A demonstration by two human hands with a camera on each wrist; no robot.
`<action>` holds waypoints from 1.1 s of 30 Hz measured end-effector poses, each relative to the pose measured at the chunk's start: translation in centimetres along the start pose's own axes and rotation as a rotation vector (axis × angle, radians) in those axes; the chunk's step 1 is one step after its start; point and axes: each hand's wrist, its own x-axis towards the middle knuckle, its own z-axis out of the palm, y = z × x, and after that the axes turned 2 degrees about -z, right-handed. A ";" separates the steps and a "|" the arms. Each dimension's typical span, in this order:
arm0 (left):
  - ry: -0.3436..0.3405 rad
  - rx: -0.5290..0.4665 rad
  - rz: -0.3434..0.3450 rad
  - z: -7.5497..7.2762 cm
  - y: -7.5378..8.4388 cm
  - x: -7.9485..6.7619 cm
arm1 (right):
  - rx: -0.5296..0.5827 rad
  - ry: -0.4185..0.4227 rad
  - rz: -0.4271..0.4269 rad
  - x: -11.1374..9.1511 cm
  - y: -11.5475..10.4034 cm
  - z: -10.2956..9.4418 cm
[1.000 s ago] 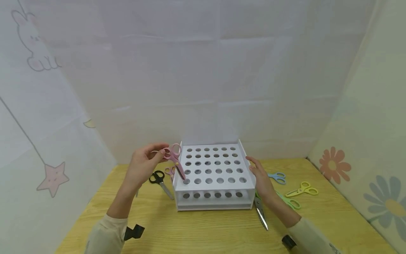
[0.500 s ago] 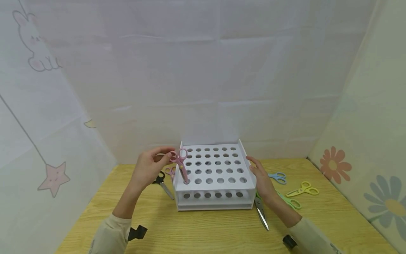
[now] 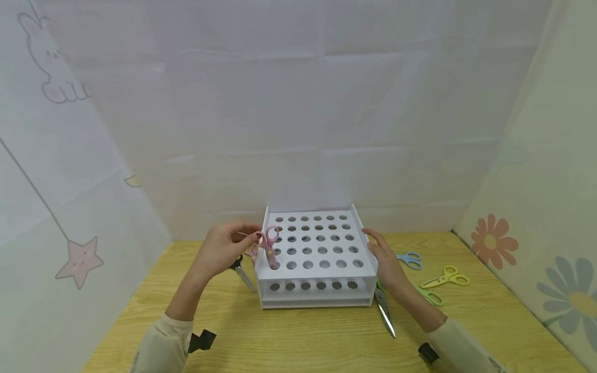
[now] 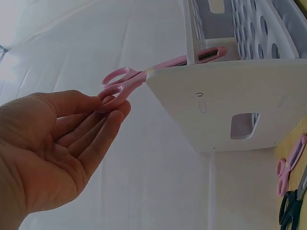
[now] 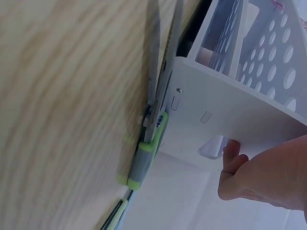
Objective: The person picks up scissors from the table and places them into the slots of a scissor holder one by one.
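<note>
A pale, creased cloth wall (image 3: pixel 298 129) stands behind a table with a yellowish wood-grain top (image 3: pixel 289 342). On the tabletop sits a white two-tier rack (image 3: pixel 317 274), its shelves pierced with rows of round holes and its side walls cut with a rectangular opening.

The person's right hand (image 3: pixel 389 261) rests on the rack's right side wall, fingers bent beside the opening; whether they grip the wall, I cannot tell. The left hand (image 3: pixel 226 247), at the rack's left, pinches one finger loop of a pair of pink plastic-handled scissors (image 3: pixel 267 244) between thumb and fingers. Those scissors lie to the right of that hand, tilted, blades downward through the nearest, leftmost hole of the top shelf; the left wrist view shows their tip below this shelf, the handles above it.

Large scissors with silver blades and grey-green handles (image 3: pixel 383 308) lie just beside the rack's right wall, near the right forearm. Black-handled scissors (image 3: pixel 242 276) and a second pink pair (image 4: pixel 287 168) lie left of the rack. Farther right are yellow scissors (image 3: pixel 443 280), light-green-handled scissors (image 3: pixel 423 292) and, partly hidden, blue-handled scissors (image 3: pixel 403 257).
</note>
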 end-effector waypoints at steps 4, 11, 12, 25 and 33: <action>-0.073 0.115 -0.004 0.3 -0.1 -0.1 | -0.010 -0.005 -0.003 0.0 -0.1 -0.1; -0.155 0.202 0.014 1.0 0.0 -0.2 | -0.024 -0.011 -0.001 -0.2 -0.1 -0.1; -0.161 0.210 0.013 1.1 0.1 -0.2 | -0.027 -0.011 -0.002 -0.2 -0.1 -0.1; -0.193 0.278 0.036 2.0 -0.4 -0.2 | -0.048 -0.013 -0.027 0.0 0.0 -0.2; -0.190 0.271 0.022 2.0 -0.6 0.0 | -0.058 -0.012 -0.030 0.1 0.1 -0.3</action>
